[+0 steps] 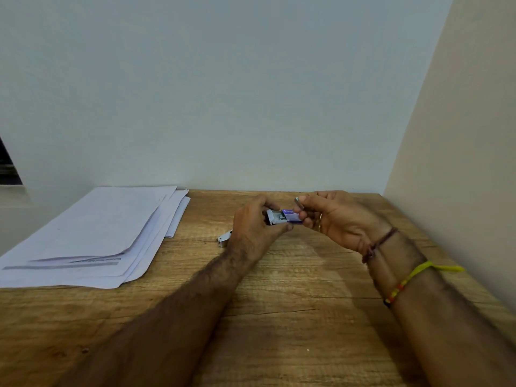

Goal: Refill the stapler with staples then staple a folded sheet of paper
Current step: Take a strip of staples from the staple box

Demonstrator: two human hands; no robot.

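Both my hands meet above the wooden table (279, 317): my left hand (252, 229) and my right hand (333, 216) together pinch a small purple staple box (287, 217), its end open. Just behind my left hand, a metal stapler (223, 241) lies partly hidden. Farther left sits a paper stack (92, 236).

Left of the fingers (282, 227), a metal stapler (223, 241) lies close and a stack of papers (92, 233) farther off. Below them the wooden table (293, 289) is bare; a wall (460, 163) closes the right.
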